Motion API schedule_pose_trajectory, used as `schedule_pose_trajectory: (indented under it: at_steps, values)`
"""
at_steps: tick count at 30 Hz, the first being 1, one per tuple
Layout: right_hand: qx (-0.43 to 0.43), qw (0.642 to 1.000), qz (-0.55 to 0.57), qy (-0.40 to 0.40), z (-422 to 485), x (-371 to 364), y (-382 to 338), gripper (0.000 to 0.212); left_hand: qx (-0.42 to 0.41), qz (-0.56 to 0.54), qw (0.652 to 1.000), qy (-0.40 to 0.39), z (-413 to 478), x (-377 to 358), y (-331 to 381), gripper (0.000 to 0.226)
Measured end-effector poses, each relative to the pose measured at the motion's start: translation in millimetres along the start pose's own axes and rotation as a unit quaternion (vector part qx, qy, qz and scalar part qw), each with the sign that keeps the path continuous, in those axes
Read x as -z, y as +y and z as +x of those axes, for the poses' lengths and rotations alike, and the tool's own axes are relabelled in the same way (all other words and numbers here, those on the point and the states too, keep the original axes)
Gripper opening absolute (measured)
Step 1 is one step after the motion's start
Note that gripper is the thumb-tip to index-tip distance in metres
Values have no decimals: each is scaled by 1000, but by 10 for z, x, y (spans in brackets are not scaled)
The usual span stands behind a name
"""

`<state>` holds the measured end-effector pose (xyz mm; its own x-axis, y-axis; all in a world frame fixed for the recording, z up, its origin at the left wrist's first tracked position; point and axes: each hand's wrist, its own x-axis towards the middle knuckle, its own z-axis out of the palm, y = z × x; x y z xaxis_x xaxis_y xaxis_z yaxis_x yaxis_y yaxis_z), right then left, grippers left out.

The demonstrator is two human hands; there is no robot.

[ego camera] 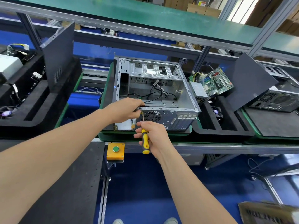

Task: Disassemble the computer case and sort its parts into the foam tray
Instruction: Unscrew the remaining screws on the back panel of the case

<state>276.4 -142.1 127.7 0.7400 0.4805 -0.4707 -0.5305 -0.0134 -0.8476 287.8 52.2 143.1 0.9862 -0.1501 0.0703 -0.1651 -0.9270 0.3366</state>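
Note:
An open grey computer case (182, 92) lies on its side on the conveyor, its inside mostly bare apart from black cables (156, 92). My left hand (125, 109) grips the near top edge of the case above the rear fan grille (152, 116). My right hand (152, 136) holds a yellow and black screwdriver (145, 143), its shaft pointing up to the rear panel just left of the grille. The black foam tray (226, 126) to the right holds a motherboard (216, 81), a power supply (198, 89), a small fan (216, 111) and a dark side panel (249, 80).
Another black foam tray (37, 101) with a standing side panel (59, 57) and parts sits at the left. A further computer case (278, 101) lies at the far right. A yellow box with a green button (115, 149) is fixed to the conveyor's front rail. Blue floor lies below.

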Motion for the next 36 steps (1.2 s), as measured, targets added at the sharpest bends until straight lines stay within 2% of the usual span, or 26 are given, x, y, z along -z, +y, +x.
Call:
schedule_pose_trajectory:
  at_steps: [6, 11, 16, 22, 26, 28, 30, 32, 34, 36]
  values:
    - [45, 989, -119, 81, 68, 12, -67, 3, 3, 0, 1000, 8, 8, -15, 19, 34]
    - [27, 993, -107, 46, 75, -1, -74, 11, 6, 1, 1000, 6, 5, 0, 25, 34]
    - [-55, 998, 9, -20, 99, 23, -98, 33, 0, 6, 1000, 17, -2, -9, 17, 30]
    - [-79, 981, 115, -134, 91, 181, -134, 28, -5, 29, 999, 14, 12, -39, -24, 34]
    - [-116, 942, 259, -180, 70, 231, -44, 26, -16, 34, 999, 18, 5, -48, -44, 35]
    - [-104, 934, 285, -187, 75, 205, -3, 26, -16, 38, 999, 19, 10, -57, -52, 35]
    - [-83, 952, 244, -168, 87, 176, 6, 25, -14, 37, 999, 18, 18, -67, -57, 36]
    - [-53, 978, 150, -133, 86, 175, -10, 27, -11, 36, 999, 17, 21, -71, -57, 37]
    - [-5, 995, 16, -96, 71, 188, -39, 28, -12, 41, 999, 16, 18, -78, -59, 37]
    - [50, 987, -147, -39, 37, 166, -76, 25, -13, 43, 999, 13, 17, -77, -64, 37]
